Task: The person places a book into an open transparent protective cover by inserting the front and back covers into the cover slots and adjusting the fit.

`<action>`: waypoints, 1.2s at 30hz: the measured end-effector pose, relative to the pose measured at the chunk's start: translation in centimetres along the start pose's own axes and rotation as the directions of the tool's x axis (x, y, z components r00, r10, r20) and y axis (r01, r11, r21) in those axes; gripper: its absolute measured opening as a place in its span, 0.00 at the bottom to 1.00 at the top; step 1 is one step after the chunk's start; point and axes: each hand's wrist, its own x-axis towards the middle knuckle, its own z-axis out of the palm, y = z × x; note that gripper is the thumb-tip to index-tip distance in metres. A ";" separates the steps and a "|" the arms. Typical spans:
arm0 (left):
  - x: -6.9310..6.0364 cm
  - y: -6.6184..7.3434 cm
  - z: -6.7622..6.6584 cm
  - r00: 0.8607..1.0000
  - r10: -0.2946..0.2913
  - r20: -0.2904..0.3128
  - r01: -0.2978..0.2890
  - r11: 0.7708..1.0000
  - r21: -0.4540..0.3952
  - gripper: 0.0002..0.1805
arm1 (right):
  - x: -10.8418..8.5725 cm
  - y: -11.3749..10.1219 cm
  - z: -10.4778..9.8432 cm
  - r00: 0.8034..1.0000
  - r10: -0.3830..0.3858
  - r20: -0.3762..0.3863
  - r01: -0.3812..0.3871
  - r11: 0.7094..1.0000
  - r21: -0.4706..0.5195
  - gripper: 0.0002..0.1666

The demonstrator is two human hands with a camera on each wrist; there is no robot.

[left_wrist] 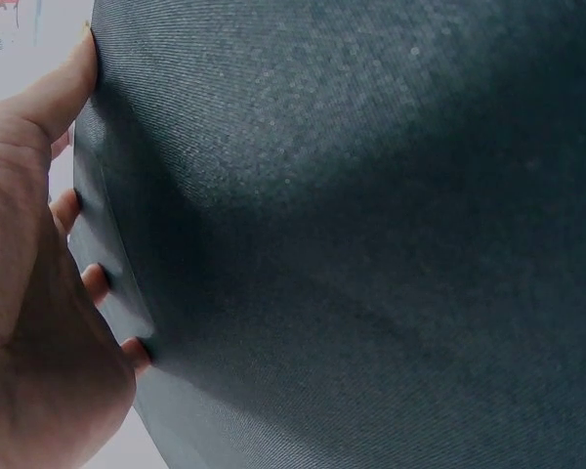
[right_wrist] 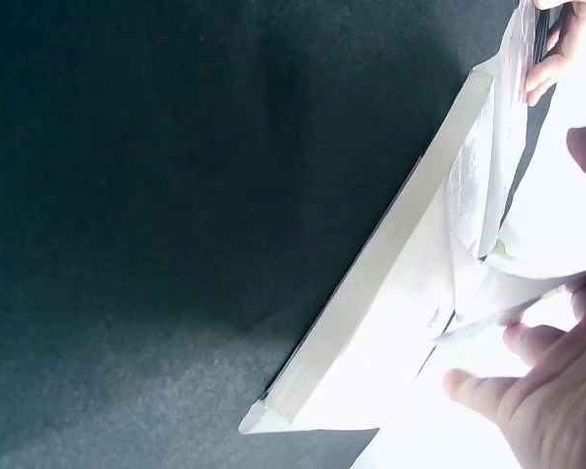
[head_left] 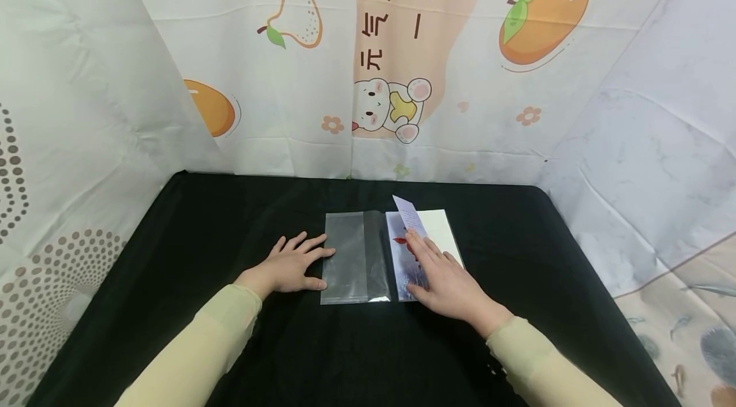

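A clear plastic cover (head_left: 345, 269) lies flat, its left edge under or beside the spread fingertips of my left hand (head_left: 292, 266). In the left wrist view that hand (left_wrist: 39, 293) has its fingers extended against the dark cloth. To the right is a book with a pale purple-blue cover (head_left: 400, 266) bearing a red motif, and a white page (head_left: 439, 228) beside it. A narrow printed flap (head_left: 409, 214) stands partly raised. My right hand (head_left: 451, 285) rests on the cover and flap, fingers extended. The right wrist view shows the book's page edges (right_wrist: 381, 264) near that hand (right_wrist: 557, 401).
Black cloth (head_left: 276, 343) covers the table around the book and both forearms. White curtains with fruit and bear prints (head_left: 310, 158) hang behind the table's far edge, and patterned cloth (head_left: 57, 138) hangs at the left side.
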 end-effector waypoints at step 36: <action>0.0 -0.2 0.3 1.000 0.013 -0.017 -0.013 1.000 0.000 0.41 | 1.0 0.4 0.7 0.990 -0.109 0.091 0.101 0.991 0.089 0.61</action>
